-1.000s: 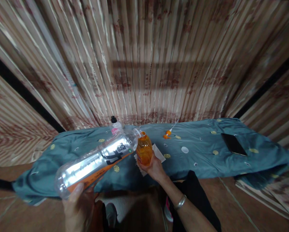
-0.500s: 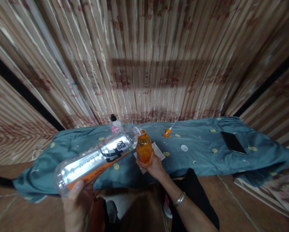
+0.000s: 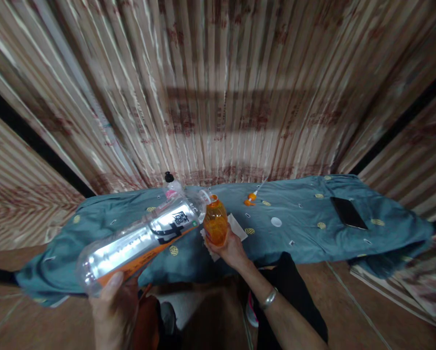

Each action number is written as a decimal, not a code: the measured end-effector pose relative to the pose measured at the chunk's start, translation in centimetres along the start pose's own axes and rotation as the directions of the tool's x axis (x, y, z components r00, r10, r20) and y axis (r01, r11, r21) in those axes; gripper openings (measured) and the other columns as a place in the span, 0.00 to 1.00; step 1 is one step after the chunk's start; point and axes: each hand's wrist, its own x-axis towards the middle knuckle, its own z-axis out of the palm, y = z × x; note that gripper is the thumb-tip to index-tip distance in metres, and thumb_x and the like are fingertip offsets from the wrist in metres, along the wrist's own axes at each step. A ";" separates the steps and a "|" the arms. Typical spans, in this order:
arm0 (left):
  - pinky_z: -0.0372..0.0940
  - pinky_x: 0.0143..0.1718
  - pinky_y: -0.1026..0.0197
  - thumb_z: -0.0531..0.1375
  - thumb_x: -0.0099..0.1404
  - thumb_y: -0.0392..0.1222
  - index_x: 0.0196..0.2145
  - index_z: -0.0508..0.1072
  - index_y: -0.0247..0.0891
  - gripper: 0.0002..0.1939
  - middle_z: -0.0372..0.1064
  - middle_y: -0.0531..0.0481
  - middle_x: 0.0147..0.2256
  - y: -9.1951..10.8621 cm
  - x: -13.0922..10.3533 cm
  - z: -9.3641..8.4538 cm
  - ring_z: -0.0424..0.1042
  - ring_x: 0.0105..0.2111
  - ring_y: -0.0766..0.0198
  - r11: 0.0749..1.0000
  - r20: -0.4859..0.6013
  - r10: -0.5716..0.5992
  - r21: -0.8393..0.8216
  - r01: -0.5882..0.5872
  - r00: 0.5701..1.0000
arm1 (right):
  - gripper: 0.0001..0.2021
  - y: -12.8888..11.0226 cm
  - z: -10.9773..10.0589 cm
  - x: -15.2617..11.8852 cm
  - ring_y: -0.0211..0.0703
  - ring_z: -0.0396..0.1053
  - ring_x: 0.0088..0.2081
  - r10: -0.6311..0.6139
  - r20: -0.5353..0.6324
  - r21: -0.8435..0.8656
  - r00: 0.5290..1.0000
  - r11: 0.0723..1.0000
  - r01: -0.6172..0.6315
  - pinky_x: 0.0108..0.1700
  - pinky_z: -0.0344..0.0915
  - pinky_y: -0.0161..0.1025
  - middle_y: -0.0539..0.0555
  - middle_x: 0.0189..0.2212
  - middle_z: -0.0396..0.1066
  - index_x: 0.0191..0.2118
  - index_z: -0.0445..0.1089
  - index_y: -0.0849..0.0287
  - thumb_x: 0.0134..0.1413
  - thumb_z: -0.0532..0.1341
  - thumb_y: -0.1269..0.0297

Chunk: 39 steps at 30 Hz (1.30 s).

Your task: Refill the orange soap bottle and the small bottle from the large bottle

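My left hand (image 3: 113, 296) is closed around the lower part of a large clear plastic bottle (image 3: 137, 243) with a silver and orange label. The bottle is tilted, its mouth at the upper right, right by the open neck of an orange see-through bottle (image 3: 216, 223). My right hand (image 3: 232, 247) grips that orange bottle from its right side and holds it roughly upright. Whether liquid flows between the two mouths is too fine to make out. Under the orange bottle lies a white paper tissue (image 3: 238, 228). An orange pump top (image 3: 252, 198) with a clear tube rests beyond, to the right.
A teal patterned cloth (image 3: 294, 243) covers the long table. Behind the large bottle stands a clear bottle with a black cap (image 3: 170, 181). A white disc (image 3: 276, 222) and a black phone (image 3: 348, 213) lie to the right. A striped curtain (image 3: 218, 97) hangs along the back.
Both hands keep their grips, and the bottles stay mouth to mouth. The whole view has shifted slightly, with things appearing a little further left.
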 end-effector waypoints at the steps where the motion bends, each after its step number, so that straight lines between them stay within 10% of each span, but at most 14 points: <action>1: 0.76 0.39 0.58 0.74 0.37 0.47 0.41 0.80 0.49 0.29 0.77 0.54 0.42 -0.1 0.1 -0.1 0.75 0.43 0.54 1.000 0.003 0.004 0.002 -0.004 1.000 | 0.29 0.0 0.0 0.0 0.55 0.82 0.44 -0.003 0.001 0.002 1.000 1.000 0.003 0.45 0.77 0.47 0.54 0.41 0.82 0.54 0.65 0.54 0.48 0.72 0.53; 39: 0.76 0.39 0.61 0.77 0.34 0.49 0.40 0.78 0.43 0.32 0.78 0.53 0.39 0.3 0.0 0.3 0.75 0.43 0.56 1.000 -0.014 -0.013 -0.007 0.013 1.000 | 0.31 0.3 0.2 0.1 0.56 0.81 0.45 0.014 0.008 0.033 1.000 0.999 -0.014 0.47 0.77 0.50 0.56 0.44 0.82 0.55 0.65 0.55 0.47 0.72 0.52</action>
